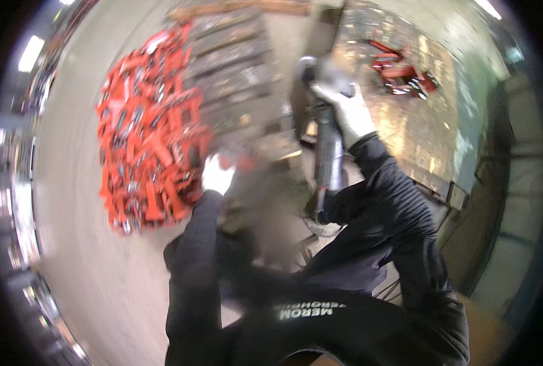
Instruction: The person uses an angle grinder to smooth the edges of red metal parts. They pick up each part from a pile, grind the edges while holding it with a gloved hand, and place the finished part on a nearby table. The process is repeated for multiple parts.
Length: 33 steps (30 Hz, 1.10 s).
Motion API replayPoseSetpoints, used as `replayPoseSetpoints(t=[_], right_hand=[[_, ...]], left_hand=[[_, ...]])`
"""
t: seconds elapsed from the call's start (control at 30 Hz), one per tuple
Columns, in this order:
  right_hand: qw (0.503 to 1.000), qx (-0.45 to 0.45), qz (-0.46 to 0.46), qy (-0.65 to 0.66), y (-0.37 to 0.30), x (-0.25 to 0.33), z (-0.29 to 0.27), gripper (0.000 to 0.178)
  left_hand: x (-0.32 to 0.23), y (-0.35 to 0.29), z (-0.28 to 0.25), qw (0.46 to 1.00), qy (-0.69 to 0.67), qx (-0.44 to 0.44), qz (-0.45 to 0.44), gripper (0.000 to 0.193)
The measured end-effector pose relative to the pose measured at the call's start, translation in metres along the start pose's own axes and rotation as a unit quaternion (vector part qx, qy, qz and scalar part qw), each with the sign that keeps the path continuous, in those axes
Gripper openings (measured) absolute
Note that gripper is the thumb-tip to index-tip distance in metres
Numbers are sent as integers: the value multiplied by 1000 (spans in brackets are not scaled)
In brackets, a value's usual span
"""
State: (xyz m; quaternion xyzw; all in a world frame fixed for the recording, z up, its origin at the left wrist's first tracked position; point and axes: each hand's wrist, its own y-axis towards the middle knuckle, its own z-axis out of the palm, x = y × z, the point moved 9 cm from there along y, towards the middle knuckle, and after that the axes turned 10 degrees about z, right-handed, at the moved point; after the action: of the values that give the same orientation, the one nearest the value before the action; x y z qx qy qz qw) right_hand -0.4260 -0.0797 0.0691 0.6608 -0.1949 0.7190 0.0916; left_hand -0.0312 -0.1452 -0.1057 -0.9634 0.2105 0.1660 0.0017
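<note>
"What's in the right hand [352, 113]?"

"A long dark tool [327, 149]. The white-gloved fingers are wrapped round it toward its far end, which is too blurred to make out."

"Where does the tool lie?"

"Just beside the left edge of the counter [378, 137], pointing lengthwise from far to near, its near end by the person's dark trouser leg."

"And the left hand [217, 174]?"

"Also gloved in white, with a blurred red piece [242, 162] at its fingertips. I can't tell whether it grips that piece."

"What's near it?"

"A big heap of red parts [146, 131], just beyond the hand, along the left edge of a slatted wooden pallet [232, 76]. Whether slats run under the heap, I can't tell."

"Anything on the counter?"

"A small cluster of red parts [402, 73], in the half nearer its far edge, well apart from the heap. Pale floor [70, 177] stretches left of everything."
</note>
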Motion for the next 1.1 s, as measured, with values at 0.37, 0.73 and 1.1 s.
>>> replayPoseSetpoints(t=[0.37, 0.73, 1.1], right_hand=[[953, -207, -203, -92, -18, 91, -107, 37], [946, -221, -3, 235, -15, 52, -146, 52], [958, -88, 74, 263, 11, 34, -68, 43]], left_hand=[[-222, 132, -41, 980, -36, 126, 147, 44], [-324, 177, -9, 914, -376, -47, 147, 88], [134, -69, -47, 927, 82, -13, -365, 76]])
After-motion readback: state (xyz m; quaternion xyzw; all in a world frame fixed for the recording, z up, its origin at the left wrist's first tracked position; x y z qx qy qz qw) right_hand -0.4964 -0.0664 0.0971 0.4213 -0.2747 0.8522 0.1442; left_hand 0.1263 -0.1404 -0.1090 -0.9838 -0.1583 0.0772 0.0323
